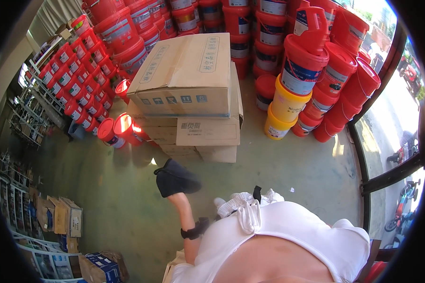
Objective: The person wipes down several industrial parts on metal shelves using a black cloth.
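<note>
My left forearm rises from the lower edge, with a black band (195, 229) around it. Black fabric, a glove or a cloth, covers my left hand (175, 178) and hides its fingers, so whether they are open or closed does not show. The hand is over the floor, apart from the stacked cardboard boxes (179, 87) in front of it. My right hand is out of sight. A small black piece (257, 193) sticks up beside the white knotted cloth at my front; what it is I cannot make out.
Red buckets (264, 56) are piled behind and right of the boxes, with yellow buckets (285, 108) among them. Smaller red pails (78, 78) stack at the left. Cartons (68, 217) and white racks line the left side. A dark-framed glass door (391, 179) stands at right.
</note>
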`<state>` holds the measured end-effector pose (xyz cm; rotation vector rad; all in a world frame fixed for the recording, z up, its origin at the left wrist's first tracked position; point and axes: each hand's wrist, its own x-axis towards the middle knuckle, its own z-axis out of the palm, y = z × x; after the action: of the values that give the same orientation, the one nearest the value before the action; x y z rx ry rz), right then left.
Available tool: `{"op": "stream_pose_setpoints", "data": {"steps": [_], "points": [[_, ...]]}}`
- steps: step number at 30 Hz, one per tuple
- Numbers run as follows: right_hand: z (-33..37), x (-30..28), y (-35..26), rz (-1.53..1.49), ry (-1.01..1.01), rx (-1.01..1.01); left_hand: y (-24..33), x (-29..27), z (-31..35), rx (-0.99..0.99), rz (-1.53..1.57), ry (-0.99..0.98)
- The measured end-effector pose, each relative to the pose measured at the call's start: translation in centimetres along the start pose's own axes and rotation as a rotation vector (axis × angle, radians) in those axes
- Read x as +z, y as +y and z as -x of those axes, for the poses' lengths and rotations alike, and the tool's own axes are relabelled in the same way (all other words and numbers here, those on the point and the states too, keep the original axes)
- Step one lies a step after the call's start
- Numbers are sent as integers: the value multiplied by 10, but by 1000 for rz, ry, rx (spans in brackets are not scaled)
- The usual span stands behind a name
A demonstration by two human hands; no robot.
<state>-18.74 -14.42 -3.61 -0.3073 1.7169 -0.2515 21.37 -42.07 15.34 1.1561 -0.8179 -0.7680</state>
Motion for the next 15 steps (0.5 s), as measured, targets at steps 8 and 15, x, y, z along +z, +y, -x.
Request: {"op": "stream_pose_setpoints", "data": {"steps": [8,15], "points": [[80,9,-301,359,547,-1077,17,64,-53,290,11,-108],[213,93,-403,468,432,-1753,30,124,-44,457,46,-246]]}}
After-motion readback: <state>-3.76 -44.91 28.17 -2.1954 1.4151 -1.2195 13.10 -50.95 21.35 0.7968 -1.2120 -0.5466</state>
